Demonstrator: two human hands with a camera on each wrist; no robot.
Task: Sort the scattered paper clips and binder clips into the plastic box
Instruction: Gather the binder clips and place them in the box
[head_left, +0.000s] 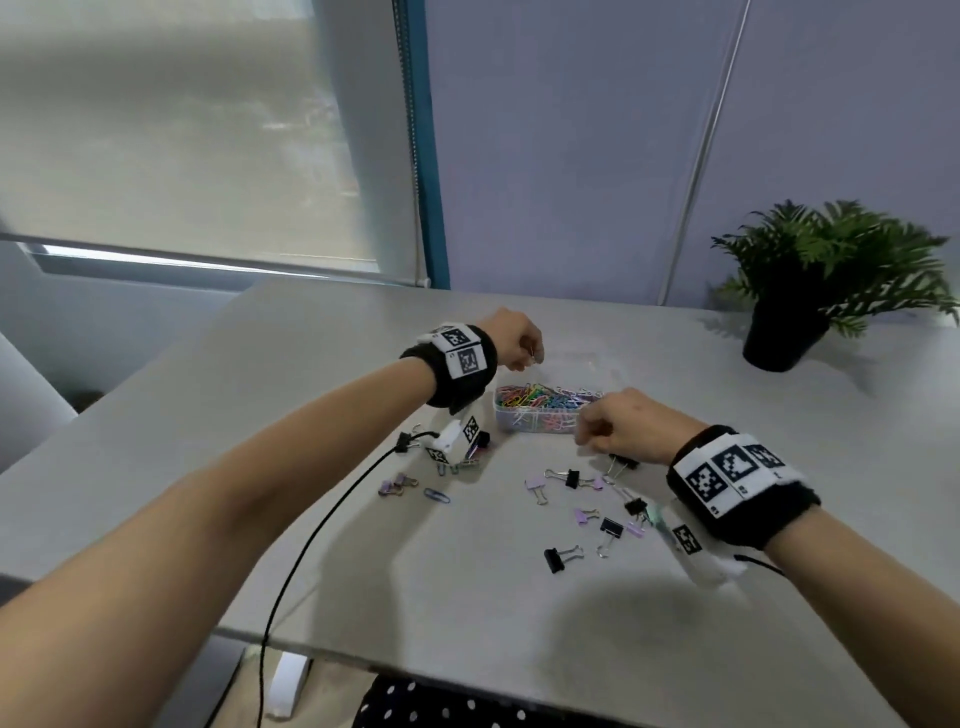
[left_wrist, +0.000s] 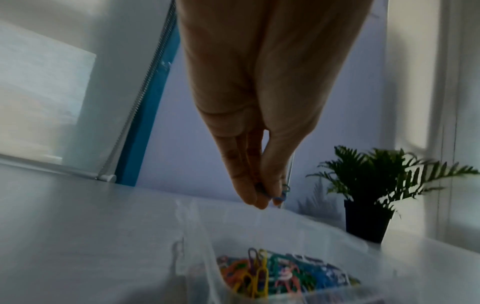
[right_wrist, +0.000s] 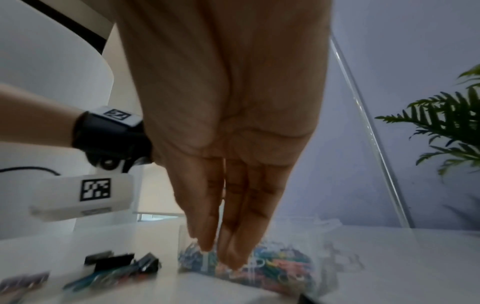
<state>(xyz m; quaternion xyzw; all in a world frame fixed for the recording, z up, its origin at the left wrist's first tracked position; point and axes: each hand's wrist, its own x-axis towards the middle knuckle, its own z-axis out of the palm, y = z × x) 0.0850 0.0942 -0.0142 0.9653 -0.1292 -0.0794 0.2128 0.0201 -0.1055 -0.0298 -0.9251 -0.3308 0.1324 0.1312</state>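
A clear plastic box (head_left: 501, 418) heaped with coloured paper clips (head_left: 545, 399) stands mid-table. My left hand (head_left: 531, 357) hovers above the box's far left end and pinches a small blue paper clip (left_wrist: 281, 195) between thumb and fingertips (left_wrist: 255, 200). At the box's near right corner my right hand (head_left: 584, 434) points its straight, close-set fingers (right_wrist: 233, 255) down at the clips (right_wrist: 283, 265); nothing shows between them. Black and purple binder clips (head_left: 610, 527) lie scattered in front of the box, and a blue paper clip (head_left: 436, 495) lies at the left.
A potted fern (head_left: 810, 291) stands at the table's back right. A black cable (head_left: 311, 540) runs from my left wrist over the table's front edge (head_left: 415, 670). More binder clips (head_left: 397, 486) lie under my left wrist. A wall and window blind lie behind.
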